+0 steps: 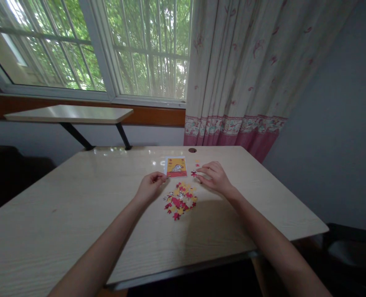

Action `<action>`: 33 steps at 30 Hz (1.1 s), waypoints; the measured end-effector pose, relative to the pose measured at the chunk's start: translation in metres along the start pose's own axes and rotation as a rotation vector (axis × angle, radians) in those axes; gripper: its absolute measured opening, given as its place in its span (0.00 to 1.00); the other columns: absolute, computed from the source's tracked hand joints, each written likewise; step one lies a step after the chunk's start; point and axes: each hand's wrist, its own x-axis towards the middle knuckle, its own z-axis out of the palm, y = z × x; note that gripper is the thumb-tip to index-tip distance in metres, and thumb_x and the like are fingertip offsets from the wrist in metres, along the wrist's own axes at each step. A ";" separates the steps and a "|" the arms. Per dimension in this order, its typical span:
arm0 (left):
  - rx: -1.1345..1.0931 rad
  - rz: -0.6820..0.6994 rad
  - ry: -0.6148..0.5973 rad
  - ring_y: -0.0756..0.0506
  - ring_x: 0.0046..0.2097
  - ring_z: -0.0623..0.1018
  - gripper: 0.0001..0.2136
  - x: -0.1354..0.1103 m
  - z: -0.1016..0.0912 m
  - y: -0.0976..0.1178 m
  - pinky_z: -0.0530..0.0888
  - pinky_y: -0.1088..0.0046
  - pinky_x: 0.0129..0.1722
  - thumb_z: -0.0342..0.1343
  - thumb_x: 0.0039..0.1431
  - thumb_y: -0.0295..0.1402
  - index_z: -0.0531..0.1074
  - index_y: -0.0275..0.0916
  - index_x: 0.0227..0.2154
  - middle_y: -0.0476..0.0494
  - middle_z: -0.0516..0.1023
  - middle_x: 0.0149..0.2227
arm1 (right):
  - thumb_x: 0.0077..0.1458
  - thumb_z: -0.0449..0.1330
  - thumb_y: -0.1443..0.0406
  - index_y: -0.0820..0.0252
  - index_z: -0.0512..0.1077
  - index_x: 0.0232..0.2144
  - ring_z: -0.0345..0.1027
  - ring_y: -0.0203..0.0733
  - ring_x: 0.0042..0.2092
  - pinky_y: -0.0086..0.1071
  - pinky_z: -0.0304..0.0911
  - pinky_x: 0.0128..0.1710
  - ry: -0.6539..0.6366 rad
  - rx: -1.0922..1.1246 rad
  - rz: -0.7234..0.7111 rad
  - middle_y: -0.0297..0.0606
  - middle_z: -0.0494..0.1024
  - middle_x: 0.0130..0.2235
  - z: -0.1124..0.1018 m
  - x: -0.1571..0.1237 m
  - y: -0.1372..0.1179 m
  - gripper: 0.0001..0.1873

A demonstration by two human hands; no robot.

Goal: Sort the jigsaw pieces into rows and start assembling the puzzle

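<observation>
A heap of several small red and yellow jigsaw pieces (180, 200) lies on the pale wooden table (78, 214). Just behind the heap lies a small orange picture card (176, 167). My left hand (151, 185) rests left of the heap with its fingers curled together near the card's lower left corner; whether it holds a piece is not visible. My right hand (213, 177) lies on the table right of the card, its fingertips pinched on a red jigsaw piece (193, 173). A couple of loose pieces (197, 163) lie behind that hand.
A round cable hole (192, 150) sits near the table's far edge. Behind the table are a window (109, 49), a narrow wall shelf (68, 113) on black brackets and a patterned curtain (247, 74). A dark seat (6, 173) stands at the left.
</observation>
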 end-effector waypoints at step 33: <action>0.241 0.038 -0.023 0.49 0.26 0.69 0.11 -0.001 -0.001 -0.009 0.63 0.75 0.26 0.54 0.45 0.40 0.73 0.36 0.24 0.48 0.73 0.23 | 0.49 0.59 0.57 0.60 0.76 0.34 0.65 0.38 0.32 0.30 0.58 0.33 -0.573 0.316 0.576 0.39 0.75 0.31 -0.009 -0.063 0.066 0.14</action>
